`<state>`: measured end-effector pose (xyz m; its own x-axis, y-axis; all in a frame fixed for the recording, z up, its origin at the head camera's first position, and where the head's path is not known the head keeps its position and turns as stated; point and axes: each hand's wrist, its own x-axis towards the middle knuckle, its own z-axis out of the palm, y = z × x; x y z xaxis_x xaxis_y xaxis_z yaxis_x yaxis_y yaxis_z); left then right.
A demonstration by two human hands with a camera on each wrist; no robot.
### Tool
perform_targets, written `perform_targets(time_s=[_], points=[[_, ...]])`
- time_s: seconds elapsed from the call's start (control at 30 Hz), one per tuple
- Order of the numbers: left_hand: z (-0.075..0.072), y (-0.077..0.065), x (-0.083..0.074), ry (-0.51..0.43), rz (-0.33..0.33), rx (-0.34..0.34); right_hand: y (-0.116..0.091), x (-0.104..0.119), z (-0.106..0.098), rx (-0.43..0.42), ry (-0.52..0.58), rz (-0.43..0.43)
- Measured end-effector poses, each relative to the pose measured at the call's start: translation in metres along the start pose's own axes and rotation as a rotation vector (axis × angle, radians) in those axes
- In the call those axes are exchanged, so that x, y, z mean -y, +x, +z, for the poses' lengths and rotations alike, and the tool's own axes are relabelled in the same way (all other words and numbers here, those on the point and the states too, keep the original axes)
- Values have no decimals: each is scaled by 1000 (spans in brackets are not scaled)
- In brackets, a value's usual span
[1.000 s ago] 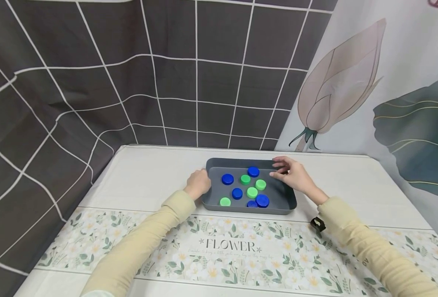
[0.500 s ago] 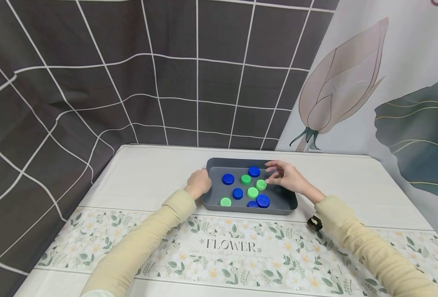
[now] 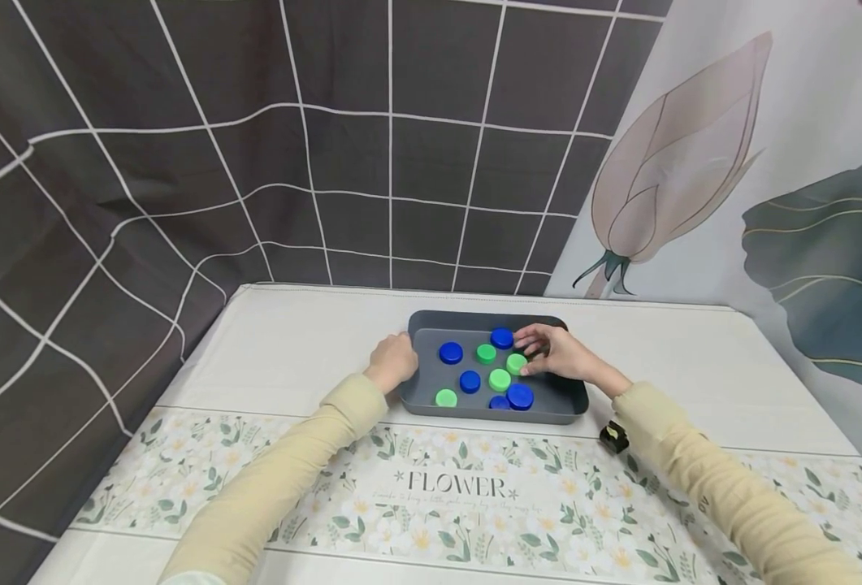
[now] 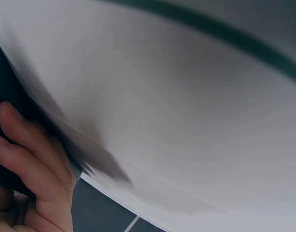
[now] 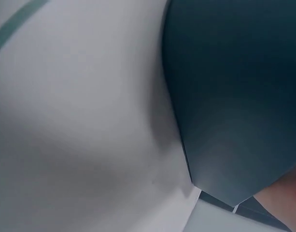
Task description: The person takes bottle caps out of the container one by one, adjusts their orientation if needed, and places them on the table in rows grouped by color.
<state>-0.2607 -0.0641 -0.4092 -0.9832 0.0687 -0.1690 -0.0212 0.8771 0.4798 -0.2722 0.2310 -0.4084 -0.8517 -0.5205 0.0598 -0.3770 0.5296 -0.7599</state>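
A dark grey rectangular tray (image 3: 431, 413) lies on the table with blue and green bottle caps in it. My left hand (image 3: 392, 361) holds the tray's left end; in the left wrist view its fingers (image 4: 39, 162) lie against the tray's outer wall. Inside the tray's right half, my right hand (image 3: 558, 355) hovers with fingers bent and apart. Its thumb is right at a light green cap (image 3: 517, 364), and its fingertips are close to a blue cap (image 3: 502, 338). The right wrist view shows mostly the tray's outer wall (image 5: 234, 96), hiding the fingertips.
Other caps are spread over the tray floor, including a large blue cap (image 3: 520, 396) at the front and a light green cap (image 3: 446, 398) at front left. A white tablecloth (image 3: 314, 333) with a floral band covers the table. A dark gridded curtain (image 3: 328, 146) hangs behind.
My right hand has moved left and slightly down over the tray, from its right side to the light green cap. The left hand stays on the tray's left end; the caps keep their places.
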Motion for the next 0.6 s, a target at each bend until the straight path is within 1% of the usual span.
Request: perform_targets(time_s=[0.27,0.4,0.6], points=[[-1,-2,-1,13,-8,3,3,-1,7,42,14,93],[0,-2,-1,14,-2,4,4,-1,9,47,7,98],[0,-1,-1,7,1,-5,5,-2,10,54,29,113]])
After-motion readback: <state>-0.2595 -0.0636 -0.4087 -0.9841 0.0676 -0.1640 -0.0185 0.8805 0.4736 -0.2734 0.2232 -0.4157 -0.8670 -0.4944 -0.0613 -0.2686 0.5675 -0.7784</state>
